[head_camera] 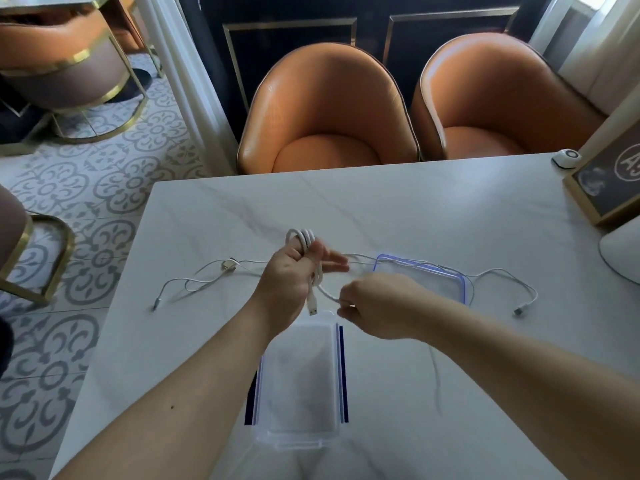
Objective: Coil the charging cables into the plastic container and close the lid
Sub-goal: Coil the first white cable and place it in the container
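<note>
Above the middle of the desk, just beyond the open container: the left hand is raised, its thumb and curled fingers clamped round several loops of the white cable, with two fingers straight and pointing right. A USB plug hangs below the fist. The right hand, knuckles up, pinches the slack tail a little lower and to the right. The step, by judgement, is winding the first cable. To do it well, the right hand should feed each turn at even tension and equal loop size, small enough for the container's width, while the left hand keeps the bundle from springing open. The container stands by the desk's near edge with nothing visible inside; its blue-rimmed lid lies beyond the right hand. A second cable lies loose toward the left edge and a third cable toward the right
</note>
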